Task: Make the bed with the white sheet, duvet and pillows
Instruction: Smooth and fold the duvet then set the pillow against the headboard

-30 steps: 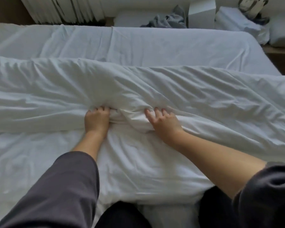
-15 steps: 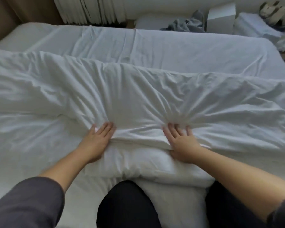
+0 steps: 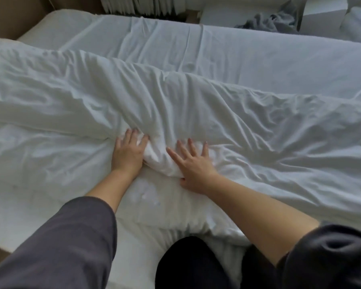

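Observation:
A rumpled white duvet [image 3: 196, 105] lies in a long thick roll across the bed, from the left edge to the right. Behind it the white fitted sheet [image 3: 238, 53] covers the mattress, creased but flat. My left hand [image 3: 128, 156] presses into the near fold of the duvet, fingers apart and fingertips under the roll. A little to its right, my right hand [image 3: 193, 166] lies spread flat on a bunched lump of duvet, with the thumb at the lump's lower edge. A white pillow [image 3: 356, 24] rests beyond the bed at the top right.
Beyond the far side of the bed are a grey crumpled cloth [image 3: 267, 20], a white box [image 3: 323, 15] and pleated white curtains [image 3: 144, 5]. A brown panel [image 3: 13, 15] borders the bed at the top left. My knees in black trousers [image 3: 196, 263] press against the near edge.
Both hands went from gripping the duvet's edge to lying flat and spread on it. They have come closer together, bunching a lump of fabric between them. The view shifted right.

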### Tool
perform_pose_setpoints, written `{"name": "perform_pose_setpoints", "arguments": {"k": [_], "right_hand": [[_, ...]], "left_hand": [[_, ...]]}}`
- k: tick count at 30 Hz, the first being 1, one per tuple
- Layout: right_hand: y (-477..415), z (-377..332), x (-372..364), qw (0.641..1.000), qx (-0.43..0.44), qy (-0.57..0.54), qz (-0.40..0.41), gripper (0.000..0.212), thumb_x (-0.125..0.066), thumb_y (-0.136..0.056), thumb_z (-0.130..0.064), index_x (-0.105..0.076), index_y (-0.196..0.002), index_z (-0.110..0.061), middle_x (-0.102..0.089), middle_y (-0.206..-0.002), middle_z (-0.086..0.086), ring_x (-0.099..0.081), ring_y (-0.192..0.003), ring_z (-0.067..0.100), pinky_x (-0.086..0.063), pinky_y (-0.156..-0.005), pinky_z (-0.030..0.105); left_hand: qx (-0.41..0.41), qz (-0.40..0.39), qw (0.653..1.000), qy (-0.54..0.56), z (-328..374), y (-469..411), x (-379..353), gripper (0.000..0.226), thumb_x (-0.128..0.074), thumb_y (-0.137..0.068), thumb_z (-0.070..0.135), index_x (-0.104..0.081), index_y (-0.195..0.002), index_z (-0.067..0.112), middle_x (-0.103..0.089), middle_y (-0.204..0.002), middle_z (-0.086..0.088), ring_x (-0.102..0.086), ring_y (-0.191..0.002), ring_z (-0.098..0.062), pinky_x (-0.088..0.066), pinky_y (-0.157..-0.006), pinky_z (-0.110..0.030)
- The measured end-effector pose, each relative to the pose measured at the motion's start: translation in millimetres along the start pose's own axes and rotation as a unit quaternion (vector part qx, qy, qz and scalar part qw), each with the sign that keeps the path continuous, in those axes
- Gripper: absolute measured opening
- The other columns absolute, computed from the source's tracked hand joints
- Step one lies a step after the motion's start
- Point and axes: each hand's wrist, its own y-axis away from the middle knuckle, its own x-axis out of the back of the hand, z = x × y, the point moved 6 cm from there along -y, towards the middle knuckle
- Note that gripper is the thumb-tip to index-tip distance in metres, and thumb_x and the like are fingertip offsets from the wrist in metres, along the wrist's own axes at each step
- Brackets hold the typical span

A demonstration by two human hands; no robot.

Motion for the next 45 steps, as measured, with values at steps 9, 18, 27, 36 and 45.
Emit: {"name": "perform_pose_setpoints", "arguments": {"k": [9, 18, 27, 36, 45], "right_hand": [[-57.5, 8.3, 36.5, 0.993, 0.019, -0.110, -0.047, 0.059, -0.043, -0.085, -0.070, -0.052, -0.128, -0.030, -0.060, -0.125, 0.003, -0.058, -0.115, 0.027, -0.044, -0.090, 0.039], [-140.5, -14.8, 74.7, 0.982, 0.183, -0.032, -0.041, 0.069, -0.019, -0.097, -0.065, 0.009, -0.153, -0.038, 0.020, -0.162, 0.001, 0.022, -0.147, 0.032, 0.005, -0.115, 0.065], [-219.0, -68.9, 67.9, 0.980, 0.199, -0.010, -0.005, 0.072, -0.004, -0.087, -0.069, 0.005, -0.153, -0.042, 0.011, -0.164, 0.001, 0.012, -0.149, 0.033, 0.006, -0.113, 0.067], [-266.0, -165.9, 66.5, 0.990, 0.134, -0.029, -0.034, 0.081, 0.001, -0.080, -0.072, 0.009, -0.153, -0.039, 0.019, -0.162, 0.002, 0.017, -0.148, 0.034, 0.003, -0.111, 0.070], [-379.6, -236.7, 51.6, 0.979, 0.003, -0.014, -0.203, 0.080, -0.025, -0.090, -0.073, 0.021, -0.149, -0.041, 0.028, -0.159, -0.003, 0.022, -0.147, 0.033, 0.001, -0.103, 0.079]], "left_hand": [[0.142, 0.045, 0.939, 0.310, -47.1, -10.8, 23.9, 0.041, -0.051, -0.074, 0.010, -0.064, -0.113, 0.006, -0.056, -0.126, -0.014, -0.050, -0.118, -0.028, -0.038, -0.103, -0.034], [0.603, 0.174, 0.269, 0.731, -107.8, -9.7, -7.1, 0.014, -0.053, -0.095, 0.024, -0.059, -0.101, 0.012, -0.060, -0.087, -0.007, -0.062, -0.078, -0.023, -0.053, -0.069, -0.038], [0.657, 0.239, 0.396, 0.595, -197.2, 6.7, -36.4, 0.026, -0.072, -0.083, 0.016, -0.066, -0.107, 0.009, -0.068, -0.088, -0.004, -0.064, -0.073, -0.017, -0.051, -0.069, -0.028], [0.562, 0.046, 0.328, 0.758, -273.5, 31.6, -45.2, 0.008, -0.058, -0.093, 0.018, -0.066, -0.093, 0.017, -0.070, -0.080, -0.004, -0.068, -0.065, -0.017, -0.057, -0.057, -0.029], [0.578, 0.007, 0.398, 0.713, -444.3, -25.8, -75.0, 0.013, -0.071, -0.086, 0.013, -0.059, -0.090, 0.013, -0.068, -0.091, -0.013, -0.067, -0.073, -0.026, -0.059, -0.053, -0.040]]}}
